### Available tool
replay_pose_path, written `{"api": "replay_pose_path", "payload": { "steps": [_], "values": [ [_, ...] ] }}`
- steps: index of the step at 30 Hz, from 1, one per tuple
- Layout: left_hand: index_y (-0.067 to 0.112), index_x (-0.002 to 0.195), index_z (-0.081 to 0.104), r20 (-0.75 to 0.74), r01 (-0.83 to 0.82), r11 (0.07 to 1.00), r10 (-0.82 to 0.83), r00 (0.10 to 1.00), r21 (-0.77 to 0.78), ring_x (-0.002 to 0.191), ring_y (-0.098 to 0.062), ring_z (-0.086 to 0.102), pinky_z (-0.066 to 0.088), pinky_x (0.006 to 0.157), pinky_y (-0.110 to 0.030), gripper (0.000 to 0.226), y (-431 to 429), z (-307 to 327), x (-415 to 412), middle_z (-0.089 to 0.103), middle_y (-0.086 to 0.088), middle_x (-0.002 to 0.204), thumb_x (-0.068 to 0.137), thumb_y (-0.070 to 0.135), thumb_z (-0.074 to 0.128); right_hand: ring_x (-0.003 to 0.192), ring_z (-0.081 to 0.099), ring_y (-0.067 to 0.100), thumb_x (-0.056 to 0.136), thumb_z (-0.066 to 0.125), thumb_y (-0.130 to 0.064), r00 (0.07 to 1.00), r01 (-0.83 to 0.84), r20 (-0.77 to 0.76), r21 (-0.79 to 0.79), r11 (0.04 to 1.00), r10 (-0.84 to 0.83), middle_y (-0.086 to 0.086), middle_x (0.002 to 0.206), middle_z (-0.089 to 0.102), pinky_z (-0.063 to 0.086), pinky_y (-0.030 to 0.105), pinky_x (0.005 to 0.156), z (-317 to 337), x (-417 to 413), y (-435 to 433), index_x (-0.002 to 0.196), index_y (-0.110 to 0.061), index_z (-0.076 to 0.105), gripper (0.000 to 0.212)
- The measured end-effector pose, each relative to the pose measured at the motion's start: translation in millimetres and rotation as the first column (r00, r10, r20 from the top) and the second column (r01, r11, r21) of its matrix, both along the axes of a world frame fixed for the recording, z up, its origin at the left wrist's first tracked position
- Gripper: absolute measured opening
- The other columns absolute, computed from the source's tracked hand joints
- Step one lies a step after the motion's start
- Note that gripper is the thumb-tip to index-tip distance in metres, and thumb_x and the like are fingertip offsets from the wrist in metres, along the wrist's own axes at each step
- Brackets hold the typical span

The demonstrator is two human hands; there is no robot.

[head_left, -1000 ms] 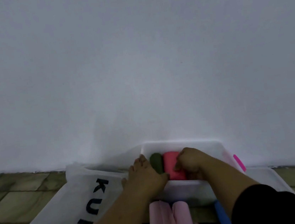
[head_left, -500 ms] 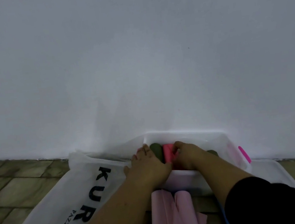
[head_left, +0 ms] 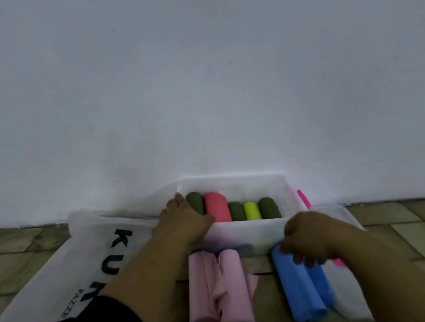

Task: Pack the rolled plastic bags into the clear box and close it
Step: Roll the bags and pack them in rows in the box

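- White bag with black lettering (head_left: 89,256) lies flat on the tiled floor (head_left: 17,259), lower left of the frame.
- Left hand (head_left: 184,221) sits on the clear box (head_left: 244,230) at its left corner, fingers spread and laid flat, touching the olive roll (head_left: 195,203) and red roll (head_left: 217,207).
- Pink rolled bags (head_left: 219,291) lie below the box, bottom center.
- Right hand (head_left: 309,237), lower right, has fingers curled down onto the blue roll's (head_left: 298,284) top end, pinching it.
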State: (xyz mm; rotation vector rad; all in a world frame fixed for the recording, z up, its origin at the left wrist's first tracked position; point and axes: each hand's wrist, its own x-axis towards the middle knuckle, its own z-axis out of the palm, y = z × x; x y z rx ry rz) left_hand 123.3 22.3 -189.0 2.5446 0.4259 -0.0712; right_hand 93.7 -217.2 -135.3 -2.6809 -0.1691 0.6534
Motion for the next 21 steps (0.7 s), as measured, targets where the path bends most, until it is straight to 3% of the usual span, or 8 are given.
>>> {"api": "replay_pose_path", "payload": {
  "steps": [2,5,7,11,13,16,18,21],
  "values": [
    [0.008,0.150,-0.010,0.001,-0.003,1.000,0.003,1.000,-0.003,0.146,-0.032,0.010,0.020,0.117,-0.049,0.107,-1,3,-3,0.002,-0.012,0.160,0.082,0.061,0.052,0.099,0.065,0.022,0.083,0.063,-0.040,0.997,0.035,0.076,-0.241,0.970,-0.017,0.008,0.112,0.065,0.051,0.033,0.082,-36,-18,-4,0.119,-0.013,0.055,0.046],
    [0.012,0.151,-0.008,0.004,0.003,1.000,-0.003,1.000,0.010,0.148,-0.029,0.000,0.012,0.118,-0.053,0.101,-3,12,-17,-0.006,-0.009,0.161,0.084,0.067,0.045,0.109,0.060,0.028,0.082,0.054,-0.037,0.957,0.165,0.266,-0.151,0.975,-0.121,0.009,0.122,0.058,0.047,0.036,0.087,-78,-41,-2,0.139,-0.015,0.029,0.066],
    [0.018,0.153,-0.002,0.114,0.006,1.000,-0.008,0.993,0.022,0.148,-0.026,-0.001,0.012,0.118,-0.053,0.091,-9,19,-36,-0.006,-0.006,0.161,0.088,0.062,0.045,0.110,0.059,0.027,0.084,0.049,-0.036,0.934,0.138,0.351,-0.184,0.973,-0.066,0.008,0.122,0.057,0.047,0.037,0.085,-87,-54,-2,0.136,-0.013,0.029,0.061],
    [0.021,0.142,0.039,0.477,0.211,0.973,-0.142,0.867,-0.095,0.133,-0.017,0.037,0.031,0.109,-0.031,0.058,-29,34,-96,0.039,0.001,0.145,0.090,0.035,0.060,0.115,0.052,0.024,0.083,0.052,-0.040,0.945,-0.062,0.288,-0.303,0.951,0.153,0.001,0.128,0.050,0.045,0.042,0.090,-90,-95,-14,0.130,-0.025,0.039,0.051],
    [0.028,0.127,0.053,0.420,0.366,0.900,-0.245,0.874,-0.236,0.114,-0.008,0.054,0.042,0.096,-0.023,0.037,-45,34,-130,0.056,0.009,0.123,0.091,0.031,0.059,0.116,0.048,0.023,0.082,0.055,-0.036,0.931,-0.180,0.263,-0.271,0.946,0.252,-0.004,0.129,0.045,0.044,0.045,0.092,-91,-116,-20,0.123,-0.035,0.041,0.043],
    [0.029,0.124,0.056,0.179,0.506,0.755,-0.478,0.860,-0.417,0.115,-0.002,0.056,0.043,0.100,-0.020,0.032,-75,8,-163,0.062,0.008,0.126,0.094,0.040,0.051,0.108,0.053,0.021,0.069,0.058,-0.033,0.852,-0.270,0.409,-0.191,0.944,0.326,-0.010,0.119,0.050,0.045,0.046,0.081,-111,-149,-17,0.115,-0.042,0.046,0.048],
    [0.031,0.133,0.050,0.068,0.486,0.738,-0.519,0.852,-0.467,0.125,-0.003,0.047,0.033,0.109,-0.024,0.052,-94,-15,-174,0.052,0.010,0.138,0.090,0.059,0.041,0.093,0.062,0.018,0.054,0.063,-0.043,0.820,-0.268,0.477,-0.169,0.949,0.316,-0.013,0.108,0.057,0.049,0.040,0.065,-122,-164,-14,0.108,-0.044,0.052,0.055],
    [0.026,0.135,0.049,-0.032,0.336,0.739,-0.435,0.900,-0.585,0.123,-0.004,0.043,0.029,0.107,-0.021,0.051,-107,-36,-183,0.048,0.007,0.139,0.096,0.055,0.036,0.096,0.063,0.017,0.049,0.057,-0.052,0.755,-0.235,0.596,-0.144,0.961,0.274,-0.015,0.108,0.058,0.050,0.040,0.065,-126,-179,-14,0.106,-0.042,0.053,0.058]
  ]
}}
